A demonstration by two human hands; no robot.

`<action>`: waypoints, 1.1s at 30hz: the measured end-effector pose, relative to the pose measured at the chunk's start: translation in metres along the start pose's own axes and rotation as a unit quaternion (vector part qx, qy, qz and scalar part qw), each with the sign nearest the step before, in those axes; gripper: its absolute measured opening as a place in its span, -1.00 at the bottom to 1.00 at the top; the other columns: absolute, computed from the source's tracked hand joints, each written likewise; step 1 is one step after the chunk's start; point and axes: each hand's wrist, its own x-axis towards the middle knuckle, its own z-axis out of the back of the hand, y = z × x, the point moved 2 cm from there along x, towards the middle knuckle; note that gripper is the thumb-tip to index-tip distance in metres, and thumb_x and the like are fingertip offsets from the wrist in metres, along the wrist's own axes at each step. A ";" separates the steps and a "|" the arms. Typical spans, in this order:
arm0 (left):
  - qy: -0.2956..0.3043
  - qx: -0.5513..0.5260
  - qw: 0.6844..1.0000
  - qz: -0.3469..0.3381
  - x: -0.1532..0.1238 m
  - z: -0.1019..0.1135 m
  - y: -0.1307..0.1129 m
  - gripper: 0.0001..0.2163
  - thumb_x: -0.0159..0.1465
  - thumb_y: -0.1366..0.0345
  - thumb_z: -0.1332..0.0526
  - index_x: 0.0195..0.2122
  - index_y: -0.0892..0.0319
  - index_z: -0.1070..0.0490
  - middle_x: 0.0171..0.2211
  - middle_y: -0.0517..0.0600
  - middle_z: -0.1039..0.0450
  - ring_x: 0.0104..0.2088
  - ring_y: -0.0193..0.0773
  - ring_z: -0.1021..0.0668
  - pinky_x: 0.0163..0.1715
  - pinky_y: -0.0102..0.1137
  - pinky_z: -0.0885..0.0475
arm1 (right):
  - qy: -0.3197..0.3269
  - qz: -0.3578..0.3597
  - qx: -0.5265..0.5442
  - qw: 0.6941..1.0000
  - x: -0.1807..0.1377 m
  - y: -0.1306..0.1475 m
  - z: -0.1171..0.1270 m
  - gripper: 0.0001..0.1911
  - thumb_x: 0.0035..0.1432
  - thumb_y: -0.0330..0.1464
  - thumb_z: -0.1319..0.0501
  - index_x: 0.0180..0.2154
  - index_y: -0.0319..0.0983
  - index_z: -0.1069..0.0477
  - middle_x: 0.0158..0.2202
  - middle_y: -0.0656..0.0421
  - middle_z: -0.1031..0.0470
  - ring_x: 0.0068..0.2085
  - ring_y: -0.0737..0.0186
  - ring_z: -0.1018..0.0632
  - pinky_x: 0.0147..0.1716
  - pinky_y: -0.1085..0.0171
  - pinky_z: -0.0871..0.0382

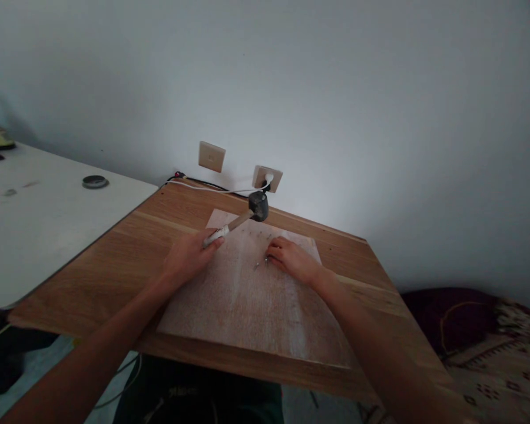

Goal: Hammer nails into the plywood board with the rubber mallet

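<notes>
My left hand is wrapped around the pale handle of a mallet, whose dark head is raised over the far part of a thin wooden board. My right hand rests on the board, fingers pinched together around a small shiny nail. Just left of those fingertips is another nail, leaning. Farther back, several small nails stand in a row in the board. How deep they sit is too small to tell.
The board lies on a brown wooden table against the wall. Cables run along its back edge to a wall socket. On the left a white table bears a round dark lid. Patterned fabric lies at the right.
</notes>
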 end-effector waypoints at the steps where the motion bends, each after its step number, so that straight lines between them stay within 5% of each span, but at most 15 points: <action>1: -0.006 -0.011 1.000 0.002 0.000 0.001 0.002 -0.55 0.43 -0.01 -0.05 0.19 0.01 -0.54 -0.10 0.05 -0.68 -0.07 0.00 -0.65 -0.15 -0.30 -0.45 | -0.007 -0.004 -0.005 1.000 0.000 -0.001 0.001 -0.84 0.32 -0.51 -0.23 -0.22 -0.24 -0.59 -0.13 0.00 -0.59 -0.06 0.07 -0.58 0.00 0.16 -0.43; 6: -0.033 -0.033 0.999 0.013 0.002 0.004 0.009 -0.53 0.41 -0.02 -0.05 0.14 0.06 -0.58 -0.13 0.05 -0.69 -0.13 -0.01 -0.66 -0.18 -0.30 -0.45 | -0.109 -0.059 0.070 0.990 0.018 -0.010 0.007 -0.70 0.37 -0.47 -0.19 0.07 -0.21 -0.54 -0.14 0.05 -0.65 -0.16 0.17 -0.63 -0.08 0.21 -0.47; 9: -0.034 -0.027 0.999 0.018 0.003 0.003 0.011 -0.52 0.41 -0.02 -0.05 0.16 0.06 -0.57 -0.12 0.07 -0.69 -0.12 0.00 -0.66 -0.17 -0.29 -0.44 | -0.164 -0.081 0.132 0.974 0.041 -0.015 0.006 -0.71 0.38 -0.43 -0.19 0.06 -0.20 -0.58 -0.08 0.06 -0.69 -0.13 0.17 -0.67 -0.08 0.25 -0.49; 16: -0.029 -0.032 0.999 0.008 0.003 0.003 0.010 -0.53 0.42 0.00 -0.06 0.16 0.10 -0.57 -0.11 0.11 -0.68 -0.12 0.01 -0.67 -0.16 -0.26 -0.46 | -0.147 -0.111 0.101 0.978 0.079 -0.018 -0.013 -0.79 0.29 -0.50 -0.27 -0.11 -0.20 -0.66 -0.12 0.06 -0.72 -0.12 0.12 -0.70 0.01 0.18 -0.50; 33: -0.041 -0.040 0.998 0.009 0.005 0.000 0.013 -0.56 0.41 0.01 -0.08 0.13 0.07 -0.60 -0.11 0.07 -0.69 -0.07 0.02 -0.66 -0.14 -0.28 -0.48 | -0.135 -0.103 0.048 0.984 0.075 -0.020 -0.018 -0.81 0.33 -0.49 -0.28 -0.08 -0.25 -0.64 -0.07 0.02 -0.71 -0.07 0.11 -0.69 0.02 0.22 -0.47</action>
